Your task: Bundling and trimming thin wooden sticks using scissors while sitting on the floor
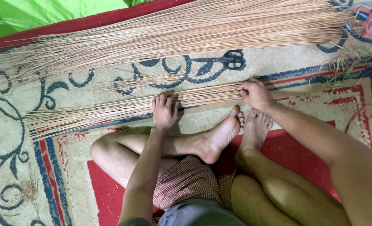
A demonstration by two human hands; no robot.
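No package, label or sign shows anywhere. A green sheet fills the upper left corner, cut off by the frame edge. The big pile of sticks runs across the top, its right end reaching a tangle of coloured strings that runs out of the frame at the upper right. Black scissors lie on the patterned carpet just below that pile. A smaller bundle of sticks lies across the middle. The left hand rests flat on it, fingers spread, its grip open. The right hand closes its grip on the bundle's right end. Bare feet sit just below the bundle.
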